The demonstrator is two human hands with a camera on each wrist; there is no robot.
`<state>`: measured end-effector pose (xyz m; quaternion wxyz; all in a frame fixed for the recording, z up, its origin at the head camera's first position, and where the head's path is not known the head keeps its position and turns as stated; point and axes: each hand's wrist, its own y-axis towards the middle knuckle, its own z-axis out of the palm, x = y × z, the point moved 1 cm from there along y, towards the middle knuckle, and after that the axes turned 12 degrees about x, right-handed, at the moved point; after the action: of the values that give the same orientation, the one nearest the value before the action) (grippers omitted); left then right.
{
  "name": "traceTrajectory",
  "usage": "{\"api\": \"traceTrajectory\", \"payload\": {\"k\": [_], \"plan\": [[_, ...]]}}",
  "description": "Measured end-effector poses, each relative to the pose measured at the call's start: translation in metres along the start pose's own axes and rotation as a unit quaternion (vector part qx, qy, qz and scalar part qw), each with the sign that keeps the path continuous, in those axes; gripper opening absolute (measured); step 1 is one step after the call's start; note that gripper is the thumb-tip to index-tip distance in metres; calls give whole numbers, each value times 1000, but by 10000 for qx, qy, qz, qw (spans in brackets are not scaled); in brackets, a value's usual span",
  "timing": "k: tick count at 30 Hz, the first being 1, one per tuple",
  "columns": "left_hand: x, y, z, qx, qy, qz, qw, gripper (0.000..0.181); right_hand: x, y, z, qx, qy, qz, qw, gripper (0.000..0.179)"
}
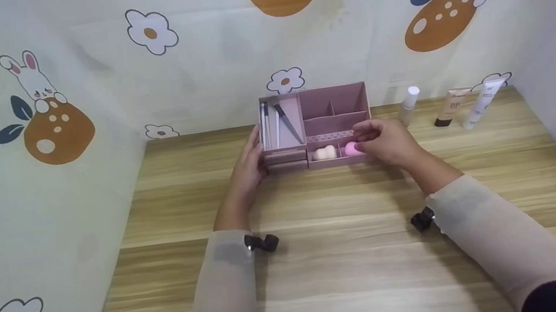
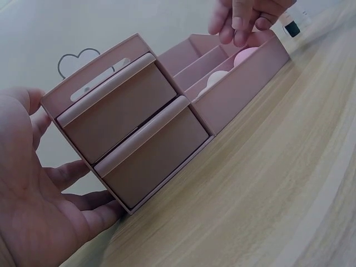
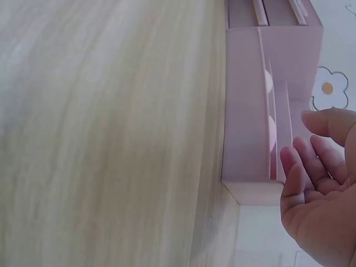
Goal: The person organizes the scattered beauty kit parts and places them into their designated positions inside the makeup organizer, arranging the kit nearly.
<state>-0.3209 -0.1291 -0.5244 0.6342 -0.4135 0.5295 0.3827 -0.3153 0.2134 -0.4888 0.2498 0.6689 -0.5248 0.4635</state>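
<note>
A pink desk organizer (image 1: 332, 161) stands at the back of the table. My left hand (image 1: 248, 173) rests against its left side, fingers fairly straight along the wall beside the two drawers (image 2: 125, 111) in the left wrist view. Above the front right compartment is my right hand (image 1: 388, 142), its fingers loosely bent with nothing between them in the right wrist view. Under those fingers lies a pink makeup sponge (image 1: 350, 149). A cream makeup sponge (image 1: 325, 153) sits in the neighbouring front compartment. Several slim makeup brushes (image 1: 289, 125) lie in the organizer's upper left tray.
To the right of the organizer stand a small white-capped bottle (image 1: 409, 104), a beige tube (image 1: 451, 107) with a black cap and a white tube (image 1: 483, 105). Wood-grain table (image 1: 335, 266) extends toward me. A patterned wall covering (image 1: 212, 68) rises right behind the organizer.
</note>
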Motion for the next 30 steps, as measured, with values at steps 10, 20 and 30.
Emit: {"api": "traceTrajectory", "payload": {"k": [10, 20, 30], "plan": [[1, -1, -2, 1, 35, 0, 10000, 50, -5, -11, -16, -180, 291, 143, 9993, 45], [1, -1, -1, 19, 98, 5, 10000, 49, -13, -38, -50, -433, -15, 226, 9988, 47], [1, -1, -2, 86, 66, 47, 9999, 50, -34, -69, -86, -808, -77, 238, 9964, 50]]}}
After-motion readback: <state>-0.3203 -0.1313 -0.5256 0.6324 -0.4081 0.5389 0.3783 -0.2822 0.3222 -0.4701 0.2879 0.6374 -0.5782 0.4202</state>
